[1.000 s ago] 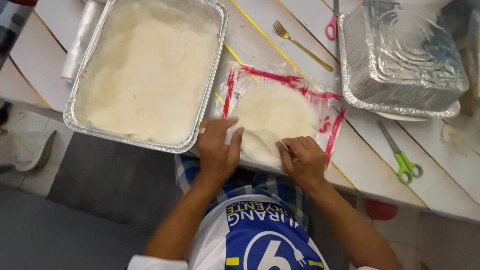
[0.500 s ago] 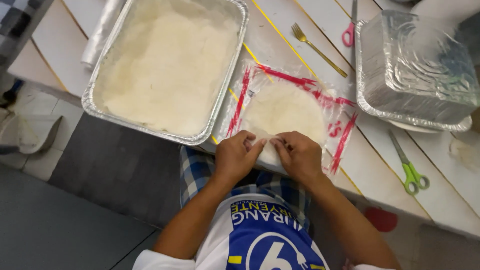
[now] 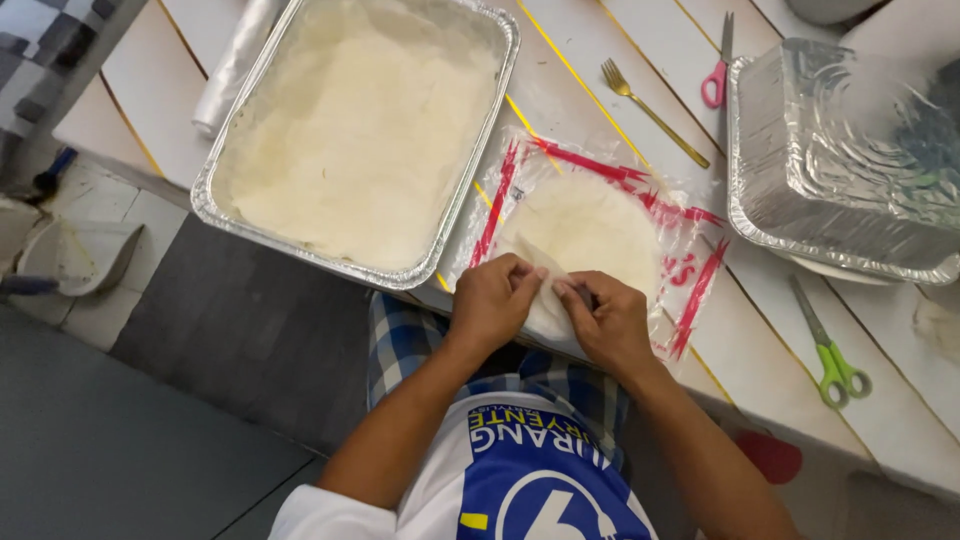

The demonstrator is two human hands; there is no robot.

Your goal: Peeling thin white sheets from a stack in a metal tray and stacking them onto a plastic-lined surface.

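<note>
Left hand (image 3: 492, 300) and right hand (image 3: 610, 320): each grip pinched on the near edge of a thin round wrapper (image 3: 585, 235), lying on its plastic bag (image 3: 690, 270) at the tabletop (image 3: 600, 110) edge, beside the foil tray (image 3: 480, 165).

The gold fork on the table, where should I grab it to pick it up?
Best by the long thin handle, I think. The gold fork lies flat on the white table, prongs toward the far side, handle pointing at the foil tray on the right. Come from above, near the handle's end, fingers on either side; the pink scissors lie close to the prongs.
</note>
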